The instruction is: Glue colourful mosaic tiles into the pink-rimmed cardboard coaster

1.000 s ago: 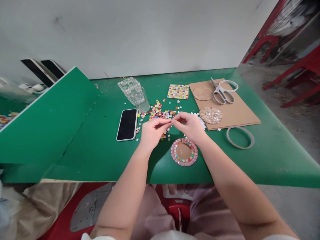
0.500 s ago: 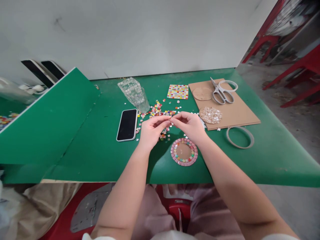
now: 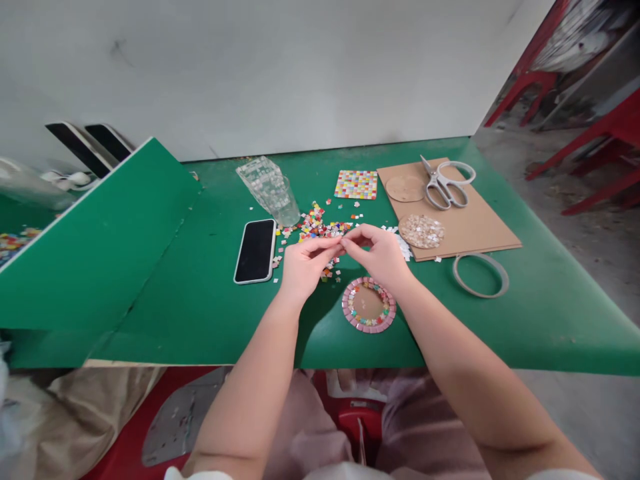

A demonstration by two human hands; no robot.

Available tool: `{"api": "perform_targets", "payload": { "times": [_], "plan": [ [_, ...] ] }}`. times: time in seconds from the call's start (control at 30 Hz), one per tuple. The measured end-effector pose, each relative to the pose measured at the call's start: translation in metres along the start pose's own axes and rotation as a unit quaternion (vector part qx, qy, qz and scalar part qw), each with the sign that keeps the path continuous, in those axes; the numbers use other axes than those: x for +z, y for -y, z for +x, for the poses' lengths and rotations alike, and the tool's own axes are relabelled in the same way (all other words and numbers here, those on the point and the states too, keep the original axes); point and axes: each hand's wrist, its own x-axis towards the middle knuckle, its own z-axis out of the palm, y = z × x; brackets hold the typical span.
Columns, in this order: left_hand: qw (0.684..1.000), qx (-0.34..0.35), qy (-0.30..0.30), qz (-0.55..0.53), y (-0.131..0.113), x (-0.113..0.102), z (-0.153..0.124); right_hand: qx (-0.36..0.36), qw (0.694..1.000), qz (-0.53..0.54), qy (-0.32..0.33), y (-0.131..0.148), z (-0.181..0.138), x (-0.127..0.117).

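My left hand [image 3: 305, 263] and my right hand [image 3: 383, 253] meet fingertip to fingertip above the green table [image 3: 200, 300]. Both are pinched closed on something tiny that I cannot make out. Just behind them lies a scatter of small coloured mosaic tiles [image 3: 320, 227]. In front of my right hand rests a round coaster [image 3: 369, 305] with a pink tile rim, a ring of coloured tiles inside it and a bare brown centre.
A black phone [image 3: 255, 249] lies left of the hands, and a clear plastic bag [image 3: 267, 187] behind it. A square tiled coaster [image 3: 356, 184], a cardboard sheet [image 3: 470, 227] bearing scissors [image 3: 445, 183] and two round discs, and a loose ring [image 3: 481, 275] lie to the right. A raised green board [image 3: 100, 227] stands at left.
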Motion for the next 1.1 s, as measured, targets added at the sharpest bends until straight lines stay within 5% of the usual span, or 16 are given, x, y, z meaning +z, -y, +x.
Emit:
{"api": "perform_targets", "payload": {
  "times": [0.63, 1.1],
  "plan": [
    [0.999, -0.021, 0.028, -0.036, 0.0015, -0.0028, 0.0019, -0.024, 0.997, -0.054, -0.040, 0.0060, -0.0008, 0.0032],
    [0.997, 0.016, 0.014, -0.071, 0.0031, -0.0019, 0.0041, -0.020, 0.999, 0.013, -0.025, 0.0076, -0.0015, 0.0012]
  ]
}}
